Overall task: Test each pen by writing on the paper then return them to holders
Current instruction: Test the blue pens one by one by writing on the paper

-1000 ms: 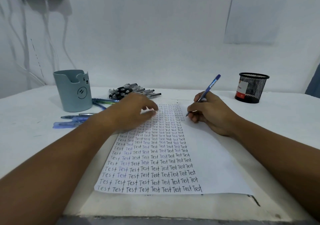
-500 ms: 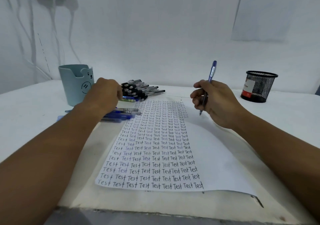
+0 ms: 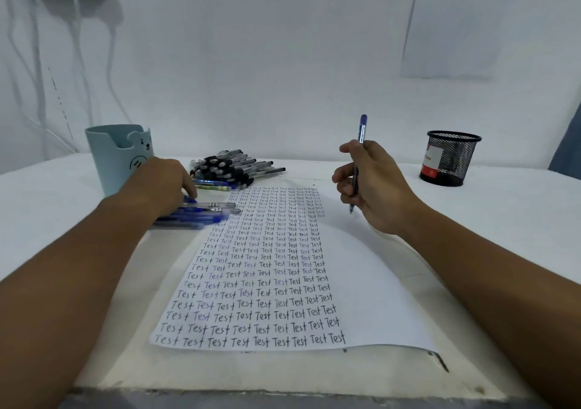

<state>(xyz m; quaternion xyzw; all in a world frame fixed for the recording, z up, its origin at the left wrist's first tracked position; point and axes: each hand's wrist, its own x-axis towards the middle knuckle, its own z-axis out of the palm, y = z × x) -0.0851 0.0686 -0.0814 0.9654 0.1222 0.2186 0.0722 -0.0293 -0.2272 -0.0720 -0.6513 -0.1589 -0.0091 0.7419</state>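
Note:
A white paper covered in rows of the word "Test" lies in front of me. My right hand holds a blue pen almost upright, its tip raised off the sheet's upper right part. My left hand rests palm down on a bunch of blue pens at the paper's left edge; whether it grips one is hidden. A heap of black-capped pens lies behind them. The light blue bear holder stands far left, the black mesh holder far right.
The white table's front edge runs close to me. Cables hang down the wall at the back left, and a printed sheet is stuck to the wall at the upper right.
My right hand lifted the blue pen off the paper and turned it upright. My left hand left the sheet and moved left onto the blue pens.

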